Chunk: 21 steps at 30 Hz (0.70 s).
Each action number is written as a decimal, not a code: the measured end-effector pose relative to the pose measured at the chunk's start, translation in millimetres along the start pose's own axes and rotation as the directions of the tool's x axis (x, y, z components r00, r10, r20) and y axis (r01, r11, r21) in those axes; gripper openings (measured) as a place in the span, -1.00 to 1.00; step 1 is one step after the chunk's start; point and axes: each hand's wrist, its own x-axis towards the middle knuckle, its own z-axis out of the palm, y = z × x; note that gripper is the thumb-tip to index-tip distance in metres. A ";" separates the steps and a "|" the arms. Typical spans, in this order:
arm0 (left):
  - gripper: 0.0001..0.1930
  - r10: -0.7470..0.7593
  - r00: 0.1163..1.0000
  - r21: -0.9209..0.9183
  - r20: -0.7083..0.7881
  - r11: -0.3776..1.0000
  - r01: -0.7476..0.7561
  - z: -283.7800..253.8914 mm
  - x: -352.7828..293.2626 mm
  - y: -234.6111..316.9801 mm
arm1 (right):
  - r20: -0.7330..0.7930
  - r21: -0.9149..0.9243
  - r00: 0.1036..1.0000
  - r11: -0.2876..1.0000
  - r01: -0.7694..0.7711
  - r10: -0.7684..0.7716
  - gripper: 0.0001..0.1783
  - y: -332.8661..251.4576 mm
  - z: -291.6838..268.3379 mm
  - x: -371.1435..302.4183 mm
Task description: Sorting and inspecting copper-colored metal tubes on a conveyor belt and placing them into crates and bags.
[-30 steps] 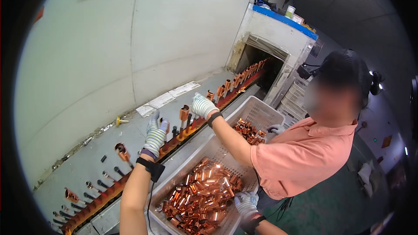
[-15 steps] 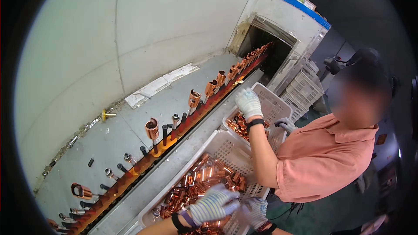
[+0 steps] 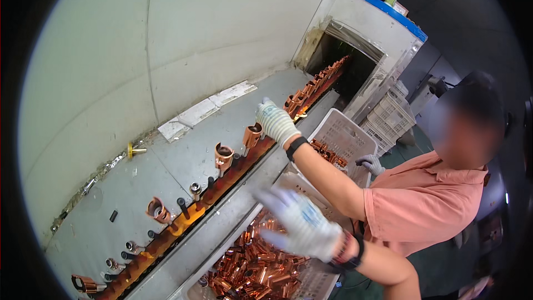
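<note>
My right hand (image 3: 302, 223) in a white knit glove hovers blurred over a white crate (image 3: 311, 284) heaped with copper fittings (image 3: 252, 266). Its fingers are spread and hold nothing. My left hand is out of view. Beyond the crate runs an orange conveyor rail (image 3: 183, 223) with dark pegs, some carrying copper fittings (image 3: 224, 155). A co-worker in an orange shirt (image 3: 422, 205) reaches a gloved hand (image 3: 276, 121) to the rail beside one fitting (image 3: 252, 133). The co-worker's other gloved hand (image 3: 369, 164) is low by a second crate (image 3: 347, 133).
The rail runs into a white tunnel machine with a blue top edge (image 3: 383, 5) at the back right. Stacked white crates (image 3: 388, 116) stand beside it. On the grey surface behind the rail lie white strips (image 3: 205, 108) and a yellow part (image 3: 133, 149).
My left arm reached to the rail a second ago, then dropped to the crate and left view. My right hand has risen over the crate. The co-worker's hand went back to the rail.
</note>
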 end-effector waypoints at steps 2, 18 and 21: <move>-0.65 -0.002 0.997 -0.044 -0.072 0.999 -0.001 15.2 4.4 -5.1 | -0.136 -0.004 0.989 0.998 0.059 -0.059 -0.34 14.5 13.7 61.0; -0.49 0.033 0.996 -0.407 0.077 0.914 0.001 30.7 13.0 8.4 | -0.026 0.164 0.963 0.950 0.267 -0.267 -0.46 -70.1 127.0 130.9; -0.48 0.054 0.986 -0.370 0.156 0.929 0.007 12.7 12.9 16.7 | 0.021 0.179 0.946 0.932 0.315 -0.324 -0.50 -85.4 181.6 135.8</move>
